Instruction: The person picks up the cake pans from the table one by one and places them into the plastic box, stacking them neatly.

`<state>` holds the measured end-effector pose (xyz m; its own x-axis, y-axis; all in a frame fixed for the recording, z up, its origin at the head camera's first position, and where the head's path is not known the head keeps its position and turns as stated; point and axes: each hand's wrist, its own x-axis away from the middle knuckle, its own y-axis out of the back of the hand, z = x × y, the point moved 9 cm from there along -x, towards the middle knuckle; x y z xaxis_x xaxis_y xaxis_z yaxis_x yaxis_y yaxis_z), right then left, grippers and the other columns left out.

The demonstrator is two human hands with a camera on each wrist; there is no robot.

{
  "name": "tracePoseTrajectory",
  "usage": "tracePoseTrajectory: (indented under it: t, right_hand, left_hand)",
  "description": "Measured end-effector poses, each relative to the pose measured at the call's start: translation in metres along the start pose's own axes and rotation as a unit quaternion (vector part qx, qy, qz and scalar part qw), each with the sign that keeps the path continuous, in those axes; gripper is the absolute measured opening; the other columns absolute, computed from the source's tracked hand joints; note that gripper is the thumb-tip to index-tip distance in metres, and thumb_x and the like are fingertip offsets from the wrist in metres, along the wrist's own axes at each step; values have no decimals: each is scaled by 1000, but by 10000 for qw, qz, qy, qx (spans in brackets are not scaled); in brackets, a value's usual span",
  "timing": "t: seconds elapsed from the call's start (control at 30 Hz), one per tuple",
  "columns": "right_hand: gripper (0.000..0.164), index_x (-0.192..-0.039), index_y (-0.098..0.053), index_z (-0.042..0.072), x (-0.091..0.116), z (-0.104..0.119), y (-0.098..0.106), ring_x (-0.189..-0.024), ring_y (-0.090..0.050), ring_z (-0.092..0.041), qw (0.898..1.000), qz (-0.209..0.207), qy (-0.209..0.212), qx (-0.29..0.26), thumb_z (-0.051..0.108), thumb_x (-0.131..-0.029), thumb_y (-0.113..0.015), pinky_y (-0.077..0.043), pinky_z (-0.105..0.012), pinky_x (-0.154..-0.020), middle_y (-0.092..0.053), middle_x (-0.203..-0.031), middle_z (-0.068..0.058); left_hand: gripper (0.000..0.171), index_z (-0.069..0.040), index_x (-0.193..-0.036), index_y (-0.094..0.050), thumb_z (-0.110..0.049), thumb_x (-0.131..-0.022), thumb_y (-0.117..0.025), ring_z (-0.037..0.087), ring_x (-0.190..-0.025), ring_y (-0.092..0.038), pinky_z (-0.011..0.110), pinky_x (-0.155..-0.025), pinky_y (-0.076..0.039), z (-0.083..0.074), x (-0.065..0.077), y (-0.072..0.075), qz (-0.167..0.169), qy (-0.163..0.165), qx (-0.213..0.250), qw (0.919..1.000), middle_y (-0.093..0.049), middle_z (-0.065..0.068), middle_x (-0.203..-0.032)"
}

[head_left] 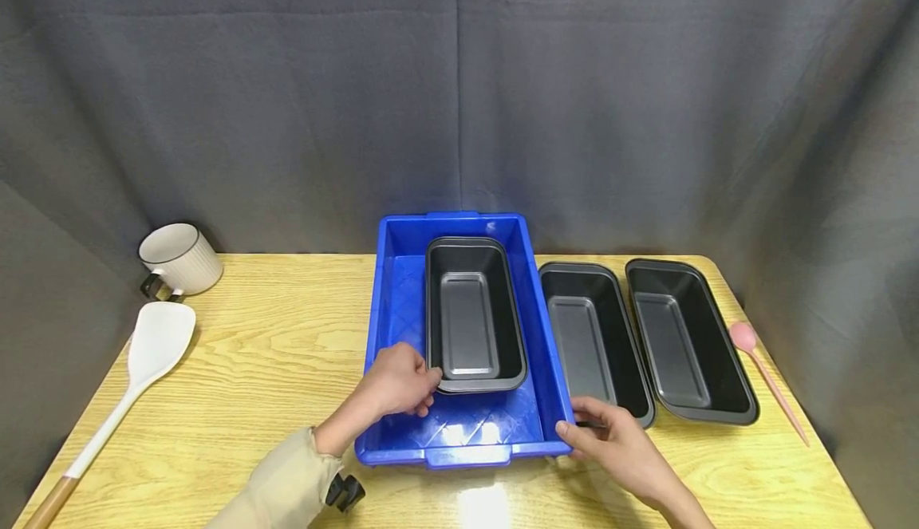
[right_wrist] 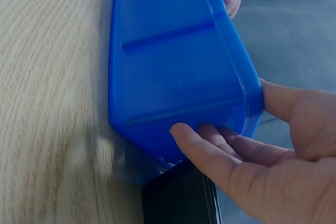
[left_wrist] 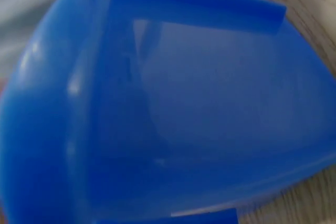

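A blue plastic bin (head_left: pixel 405 298) stands on the table with a dark loaf pan (head_left: pixel 470 321) inside it. My left hand (head_left: pixel 402 381) reaches over the bin's left wall and pinches the pan's rim at its near left corner. At the bin's near right corner, my right hand (head_left: pixel 610 441) grips the rim. In the right wrist view its thumb (right_wrist: pixel 281 100) lies on the rim and the other fingers (right_wrist: pixel 202 148) rest against the outer wall. The left wrist view is filled by the bin's outside (left_wrist: pixel 210 93); the left hand is hidden there.
Two more loaf pans, one beside the bin (head_left: pixel 585 337) and one farther right (head_left: pixel 671 345), sit on the table. A pink spoon (head_left: pixel 747 339) lies at the right edge. On the left are a tipped ribbed mug (head_left: pixel 188 262) and a white spatula (head_left: pixel 159 345). Grey curtain (head_left: pixel 459 98) hangs behind.
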<state>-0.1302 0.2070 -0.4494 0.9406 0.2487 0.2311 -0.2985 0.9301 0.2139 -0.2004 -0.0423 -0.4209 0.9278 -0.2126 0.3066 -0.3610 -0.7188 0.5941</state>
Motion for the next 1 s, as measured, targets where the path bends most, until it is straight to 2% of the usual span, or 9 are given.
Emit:
tracePoseTrajectory:
  t: [0.17,0.27,0.4,0.53,0.63,0.77,0.87,1.0]
  right_hand:
    - [46,-125,-50,-16,0,0,0,-87,-67,-21,10000,-4,28,7,14,-93,-63,-58,-35,-71,-62,-109,-24]
    - [46,-125,-50,-16,0,1,0,-87,-67,-21,10000,4,42,4,14,-94,-63,-58,-35,-71,-62,-109,-24]
    - [46,-125,-50,-16,0,1,0,-87,-67,-21,10000,18,48,-1,14,-94,-63,-58,-35,-71,-62,-109,-24]
    - [45,-125,-50,-16,0,1,0,-87,-67,-20,10000,30,63,5,14,-94,-63,-58,-35,-71,-62,-109,-24]
    - [45,-125,-50,-16,0,2,0,-86,-67,-19,9999,27,99,18,14,-94,-63,-58,-35,-71,-62,-109,-25]
    - [45,-125,-50,-17,1,3,0,-85,-66,-17,9999,12,139,33,13,-94,-62,-58,-35,-71,-62,-108,-25]
    - [44,-124,-50,-17,1,3,0,-85,-66,-16,9999,-7,153,44,13,-94,-62,-58,-35,-71,-62,-108,-25]
    - [44,-125,-50,-17,1,3,-1,-85,-67,-17,9999,-15,148,45,13,-94,-62,-58,-36,-72,-62,-108,-24]
  left_hand:
    - [37,-7,-54,-58,-15,-90,-61,14,-44,-62,25,-43,-48,-1,0,-2,-37,-70,-657,9978,-57,-3,-46]
    - [37,-8,-54,-58,-16,-90,-62,9,-40,-59,26,-46,-48,-2,-2,-2,-74,-75,-936,9956,-56,-3,-43]
    - [40,-9,-49,-55,-18,-88,-64,11,-41,-56,27,-49,-48,-4,-3,-1,-210,-127,-1308,9911,-54,-3,-40]
    - [46,-12,-45,-47,-20,-86,-66,14,-46,-51,26,-46,-43,-7,-2,4,-401,-264,-1546,9868,-46,-4,-42]
    - [49,-14,-45,-41,-20,-86,-68,12,-47,-44,24,-43,-36,-11,2,11,-525,-494,-1510,9859,-36,-7,-44]
    - [47,-13,-47,-41,-17,-86,-69,9,-47,-37,23,-45,-32,-18,8,24,-708,-1032,-1256,9842,-33,-9,-46]
    - [36,-13,-54,-51,-15,-85,-69,8,-51,-42,24,-50,-38,-22,13,38,-970,-1380,-1051,9800,-43,-9,-52]
    - [17,-13,-68,-64,-13,-84,-69,12,-63,-57,28,-60,-48,-17,22,66,-1709,-1596,-826,9688,-61,-4,-66]
